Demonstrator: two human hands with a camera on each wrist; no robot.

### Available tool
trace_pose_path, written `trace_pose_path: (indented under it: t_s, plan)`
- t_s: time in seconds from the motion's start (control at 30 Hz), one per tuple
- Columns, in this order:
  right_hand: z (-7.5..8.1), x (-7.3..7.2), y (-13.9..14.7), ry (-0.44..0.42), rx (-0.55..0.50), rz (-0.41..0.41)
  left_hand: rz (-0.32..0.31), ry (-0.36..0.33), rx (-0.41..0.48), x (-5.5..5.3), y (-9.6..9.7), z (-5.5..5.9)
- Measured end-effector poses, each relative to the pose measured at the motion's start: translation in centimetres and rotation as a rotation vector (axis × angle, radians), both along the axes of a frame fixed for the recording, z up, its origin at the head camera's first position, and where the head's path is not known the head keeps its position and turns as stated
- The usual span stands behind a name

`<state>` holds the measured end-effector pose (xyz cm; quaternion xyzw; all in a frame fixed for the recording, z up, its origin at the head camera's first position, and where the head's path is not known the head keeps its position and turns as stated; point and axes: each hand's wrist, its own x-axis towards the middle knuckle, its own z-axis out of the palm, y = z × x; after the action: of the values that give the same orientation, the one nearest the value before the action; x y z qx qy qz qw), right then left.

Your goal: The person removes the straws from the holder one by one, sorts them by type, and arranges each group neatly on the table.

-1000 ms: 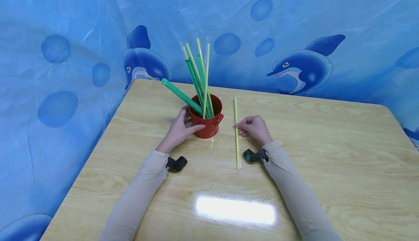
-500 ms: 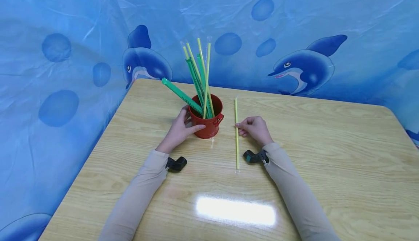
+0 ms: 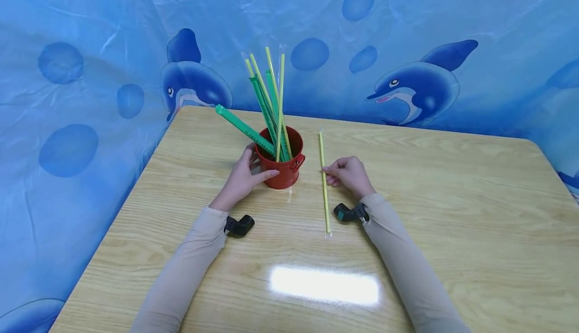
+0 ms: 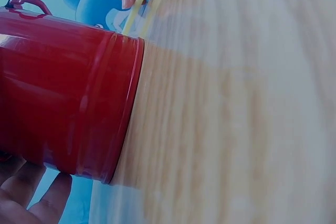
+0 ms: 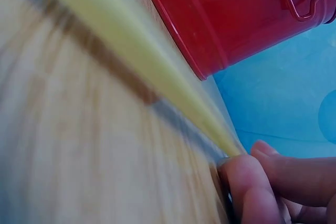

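Note:
A small red bucket [image 3: 281, 176] stands upright on the table, with several yellow straws [image 3: 281, 86] in clear wrappers and several long green strips [image 3: 244, 128] with dark lettering leaning in it. My left hand [image 3: 242, 177] holds the bucket's left side, thumb across the front and fingers around the back. To the right of the bucket, my right hand [image 3: 349, 174] pinches another wrapped yellow straw [image 3: 324, 197] near its middle, between thumb and index finger. In the right wrist view that straw [image 5: 152, 66] runs just above the tabletop, its shadow beneath.
The wooden table [image 3: 452, 212] stretches to the right and toward the front. A blue dolphin-print sheet [image 3: 316, 1] hangs behind and to the left of it. Each wrist wears a black camera mount [image 3: 239, 226]. A lamp glare lies on the front of the tabletop.
The pinched straw has tilted slightly, its far end swinging left. The head view has shifted a little. My left hand keeps its hold on the bucket.

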<state>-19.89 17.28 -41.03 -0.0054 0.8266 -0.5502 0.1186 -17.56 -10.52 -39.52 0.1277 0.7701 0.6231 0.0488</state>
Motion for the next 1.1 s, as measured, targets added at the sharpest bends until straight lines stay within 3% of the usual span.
trace_pose_path:
  t_s: [0.5, 0.8, 0.97, 1.1]
  plan:
    - [-0.24, -0.26, 0.2, -0.031, -0.031, -0.001, 0.003, -0.002, -0.008, 0.17, 0.0, 0.06]
    - [-0.07, -0.28, 0.64, -0.003, -0.058, -0.013, 0.002, 0.019, 0.008, -0.08, 0.23, -0.15]
    - [-0.37, -0.02, 0.75, -0.034, -0.069, -0.001, -0.008, -0.017, 0.0, 0.07, 0.22, -0.37]
    - [-0.55, -0.22, 0.5, -0.008, -0.08, -0.001, 0.011, -0.011, 0.005, 0.2, 0.03, -0.18]
